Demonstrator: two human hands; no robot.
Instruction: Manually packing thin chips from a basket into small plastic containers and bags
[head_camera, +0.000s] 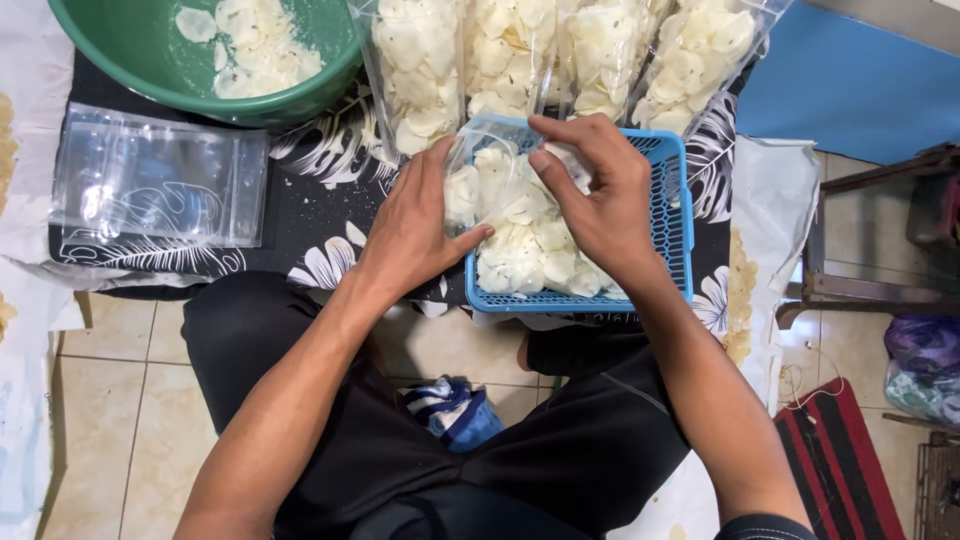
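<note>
- Blue plastic mesh basket (672, 215), centre frame: white chips; left hand (420, 225) and right hand (600, 195) both grip a clear chip-filled bag (480, 185).
- Green round plastic basin (150, 60), upper left: white chips.

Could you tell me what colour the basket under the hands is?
The basket is light blue plastic mesh, seen in the head view.

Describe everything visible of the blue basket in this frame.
The blue basket is a rectangular tray of what looks like plastic, with latticed walls and a solid rim. It rests level on the dark leaf-print cloth, below a row of filled clear bags. White chips fill it. The left hand and right hand hold a clear bag over it.
</note>
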